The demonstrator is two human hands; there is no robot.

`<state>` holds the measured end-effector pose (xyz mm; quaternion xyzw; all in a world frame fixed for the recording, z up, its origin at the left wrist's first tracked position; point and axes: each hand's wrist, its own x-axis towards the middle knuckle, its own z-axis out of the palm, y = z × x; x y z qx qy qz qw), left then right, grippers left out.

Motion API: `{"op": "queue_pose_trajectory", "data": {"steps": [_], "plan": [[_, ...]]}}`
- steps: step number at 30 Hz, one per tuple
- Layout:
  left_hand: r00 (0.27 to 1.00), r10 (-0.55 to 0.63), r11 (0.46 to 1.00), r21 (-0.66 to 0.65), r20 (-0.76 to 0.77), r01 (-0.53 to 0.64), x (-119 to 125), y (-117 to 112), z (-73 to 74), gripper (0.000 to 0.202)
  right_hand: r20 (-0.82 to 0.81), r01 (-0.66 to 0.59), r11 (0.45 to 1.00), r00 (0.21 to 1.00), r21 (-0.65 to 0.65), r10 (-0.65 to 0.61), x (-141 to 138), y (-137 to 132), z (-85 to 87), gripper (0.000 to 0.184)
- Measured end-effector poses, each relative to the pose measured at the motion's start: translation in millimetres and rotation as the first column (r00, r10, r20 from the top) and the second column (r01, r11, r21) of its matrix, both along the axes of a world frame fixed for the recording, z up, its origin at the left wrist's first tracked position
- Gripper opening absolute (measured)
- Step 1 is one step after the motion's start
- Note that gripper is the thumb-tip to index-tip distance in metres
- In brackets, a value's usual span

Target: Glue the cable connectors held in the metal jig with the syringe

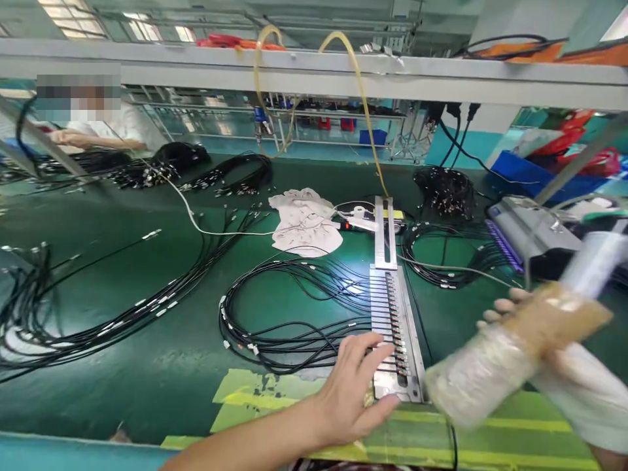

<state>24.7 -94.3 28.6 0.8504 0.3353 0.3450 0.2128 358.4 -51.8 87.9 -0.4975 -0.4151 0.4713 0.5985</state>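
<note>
Pressing my left hand (354,386) flat on the near end of the jig (392,307), I grip nothing with it; the fingers lie loose and spread over the row of cable tips. My right hand (510,303) curls round a film-wrapped tool (483,376), held just right of the jig with its nose slanting down toward the near corner. Blur hides the detail. The tool looks bulky yet light and its wrap slick, so I judge the amber midsection the surest hold. The cables (294,320) seated in the jig are thin and limp, best pinched by their metal ends.
</note>
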Motion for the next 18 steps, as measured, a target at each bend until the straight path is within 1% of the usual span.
{"op": "queue_pose_trajectory", "data": {"steps": [2,3,5,6,8,10,12,14,15,16,18], "plan": [[0.998,0.0,0.999,-0.033,0.068,0.002,-4.7,-0.1,25.1,0.074,-0.094,-0.147,0.987,0.985,-0.057,0.142,-20.8,-3.7,-10.8,0.086],[0.997,-0.018,0.998,-0.05,0.071,0.021,-5.8,-0.4,38.3,0.08,-0.119,-0.176,0.984,0.978,-0.04,0.17,-34.9,-7.8,-12.9,0.091],[0.998,-0.046,0.997,-0.065,0.05,0.049,-6.0,-2.3,61.3,0.088,-0.118,-0.154,0.988,0.981,0.026,0.156,-68.4,-17.8,-11.6,0.092],[0.998,-0.042,0.997,-0.063,0.039,0.044,-5.5,-4.0,69.6,0.087,-0.118,-0.138,0.989,0.982,0.059,0.145,-85.6,-23.2,-9.2,0.091],[1.0,0.002,0.999,-0.045,0.027,-0.001,-5.1,-7.5,78.0,0.084,-0.123,-0.116,0.986,0.984,0.122,0.131,-114.3,-33.2,-4.4,0.088],[0.998,0.059,0.998,-0.014,0.023,-0.058,-7.6,-10.3,77.4,0.083,-0.126,-0.126,0.978,0.981,0.168,0.148,-127.6,-38.1,-3.4,0.085],[0.996,0.086,0.996,0.008,0.009,-0.086,-13.5,-11.8,72.7,0.083,-0.153,-0.127,0.974,0.976,0.188,0.157,-122.0,-33.3,-8.1,0.075],[0.997,0.077,0.997,0.005,-0.025,-0.077,-21.5,-11.9,68.9,0.08,-0.204,-0.111,0.982,0.969,0.156,0.142,-100.9,-19.2,-17.8,0.059],[0.998,0.056,0.998,-0.01,-0.04,-0.057,-25.4,-11.3,68.2,0.079,-0.227,-0.107,0.987,0.965,0.118,0.131,-87.3,-10.7,-23.8,0.055],[0.999,0.019,0.999,-0.042,-0.049,-0.021,-28.7,-10.2,68.2,0.078,-0.214,-0.145,0.987,0.964,0.072,0.157,-73.7,-3.0,-30.2,0.051],[0.997,-0.074,0.985,-0.16,-0.035,0.067,-32.4,-6.9,69.5,0.077,-0.19,-0.191,0.98,0.962,0.056,0.198,-50.9,5.7,-42.7,0.049]]}}
